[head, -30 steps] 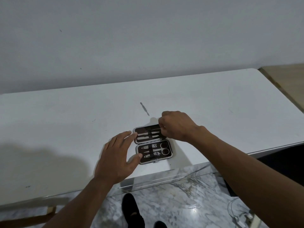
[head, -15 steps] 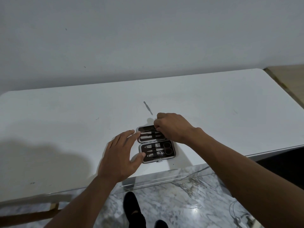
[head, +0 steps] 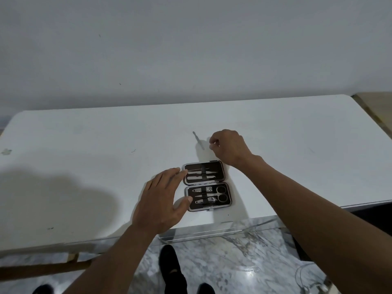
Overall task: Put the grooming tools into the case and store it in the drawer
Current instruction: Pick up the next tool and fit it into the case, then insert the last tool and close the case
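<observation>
Open case (head: 207,185) lay flat near the white table's (head: 84,166) front edge, tools strapped inside, left hand (head: 162,201) spread loose against its 9 o'clock side, right hand (head: 228,147) loosely curled and empty, just beside a loose metal tool (head: 198,140) at the case's 12 o'clock

- Both forearms are bare; no sleeve is visible on them.
- No ring, watch or bracelet-like marking shows on the left hand (head: 161,200) or the right hand (head: 230,148).
- Dark shoes (head: 169,257) are on the feet.
</observation>
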`<move>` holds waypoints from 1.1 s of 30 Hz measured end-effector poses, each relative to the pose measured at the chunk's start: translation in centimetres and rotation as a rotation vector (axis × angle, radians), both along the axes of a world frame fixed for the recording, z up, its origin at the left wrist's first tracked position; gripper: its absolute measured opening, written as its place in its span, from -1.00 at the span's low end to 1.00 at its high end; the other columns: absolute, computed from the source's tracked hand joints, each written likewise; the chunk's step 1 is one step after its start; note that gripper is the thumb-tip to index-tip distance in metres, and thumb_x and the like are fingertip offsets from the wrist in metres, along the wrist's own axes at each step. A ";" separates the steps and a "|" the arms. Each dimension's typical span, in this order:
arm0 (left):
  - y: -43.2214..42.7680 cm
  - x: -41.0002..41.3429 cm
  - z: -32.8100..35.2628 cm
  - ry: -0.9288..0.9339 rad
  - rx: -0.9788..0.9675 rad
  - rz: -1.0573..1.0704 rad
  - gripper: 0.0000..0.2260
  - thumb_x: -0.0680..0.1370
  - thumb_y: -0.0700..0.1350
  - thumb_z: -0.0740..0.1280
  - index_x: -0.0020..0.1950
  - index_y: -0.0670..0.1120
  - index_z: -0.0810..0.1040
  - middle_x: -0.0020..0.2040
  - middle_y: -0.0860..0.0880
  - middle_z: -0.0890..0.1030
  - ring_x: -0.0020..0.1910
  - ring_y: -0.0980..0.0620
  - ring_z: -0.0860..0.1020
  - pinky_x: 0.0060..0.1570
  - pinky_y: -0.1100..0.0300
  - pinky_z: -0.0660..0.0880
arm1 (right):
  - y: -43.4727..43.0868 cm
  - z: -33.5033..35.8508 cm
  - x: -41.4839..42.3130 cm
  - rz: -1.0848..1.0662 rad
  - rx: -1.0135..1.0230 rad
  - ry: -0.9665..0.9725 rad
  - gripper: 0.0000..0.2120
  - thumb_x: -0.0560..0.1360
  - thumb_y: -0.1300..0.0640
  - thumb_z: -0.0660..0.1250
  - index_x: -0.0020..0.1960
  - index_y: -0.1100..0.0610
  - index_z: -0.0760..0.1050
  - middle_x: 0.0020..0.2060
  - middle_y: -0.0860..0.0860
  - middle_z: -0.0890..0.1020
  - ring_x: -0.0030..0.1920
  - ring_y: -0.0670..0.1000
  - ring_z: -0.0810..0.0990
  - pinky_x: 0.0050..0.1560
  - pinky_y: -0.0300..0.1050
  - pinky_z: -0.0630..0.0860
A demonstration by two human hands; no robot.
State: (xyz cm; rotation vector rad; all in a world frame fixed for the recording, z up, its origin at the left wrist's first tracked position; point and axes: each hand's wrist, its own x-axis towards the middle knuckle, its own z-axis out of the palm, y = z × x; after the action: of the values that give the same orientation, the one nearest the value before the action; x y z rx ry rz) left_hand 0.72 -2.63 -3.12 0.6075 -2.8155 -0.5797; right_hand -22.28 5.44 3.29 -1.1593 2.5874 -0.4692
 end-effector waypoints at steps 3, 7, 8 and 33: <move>0.1 -0.1 0.1 -0.003 -0.003 -0.001 -0.44 0.48 0.22 0.21 0.45 0.08 0.35 0.42 0.09 0.39 0.40 0.06 0.35 0.31 0.08 0.34 | -1.9 -0.6 -0.1 -0.012 -0.006 -0.099 -0.73 0.51 0.05 0.38 0.15 0.15 0.61 0.11 0.07 0.65 0.14 0.08 0.58 0.10 -0.10 0.44; 0.0 -0.1 0.0 -0.003 -0.008 -0.002 -0.44 0.48 0.21 0.22 0.45 0.08 0.35 0.42 0.09 0.40 0.40 0.06 0.35 0.31 0.08 0.33 | -4.0 -0.9 -0.4 -0.053 0.014 -0.115 -0.77 0.43 0.09 0.47 0.02 0.20 0.66 -0.02 0.12 0.69 0.01 0.13 0.62 -0.09 -0.15 0.44; 0.0 -0.1 0.0 -0.003 -0.010 -0.001 -0.44 0.48 0.22 0.23 0.45 0.08 0.35 0.42 0.10 0.40 0.40 0.06 0.35 0.31 0.08 0.34 | -4.4 -0.9 -0.6 -0.049 0.039 -0.102 -0.81 0.42 0.13 0.47 -0.03 0.21 0.66 -0.07 0.14 0.70 -0.03 0.14 0.64 -0.10 -0.14 0.47; 0.0 -0.2 0.2 -0.025 -0.034 0.000 -0.42 0.48 0.24 0.19 0.46 0.05 0.35 0.42 0.03 0.41 0.40 0.00 0.36 0.31 -0.03 0.36 | 5.4 1.8 -2.0 -0.202 -0.192 -0.954 -0.87 0.54 0.32 0.30 -0.11 0.14 0.56 -0.21 0.09 0.62 -0.20 0.02 0.57 -0.20 -0.15 0.52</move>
State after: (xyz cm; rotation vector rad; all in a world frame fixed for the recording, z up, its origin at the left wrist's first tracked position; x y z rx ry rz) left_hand 0.51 -2.65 -2.96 0.6126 -2.8425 -0.5264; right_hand -24.27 10.80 5.14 -0.4972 1.8285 -1.0281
